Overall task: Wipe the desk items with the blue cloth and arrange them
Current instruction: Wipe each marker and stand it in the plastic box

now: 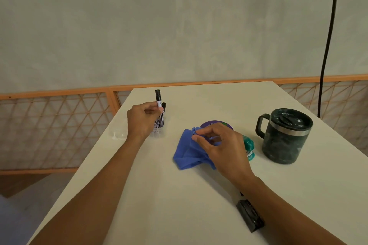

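My left hand pinches a black-capped marker upright, its lower end in a clear holder that has another marker standing in it. My right hand grips the crumpled blue cloth at the middle of the white desk. Behind the cloth, a round purple disc shows partly. A teal object peeks out to the right of my right hand. A dark lidded mug stands further right.
A black rectangular object lies near the front of the desk, partly under my right forearm. A black cable hangs down at the right. An orange lattice railing runs behind and left of the desk.
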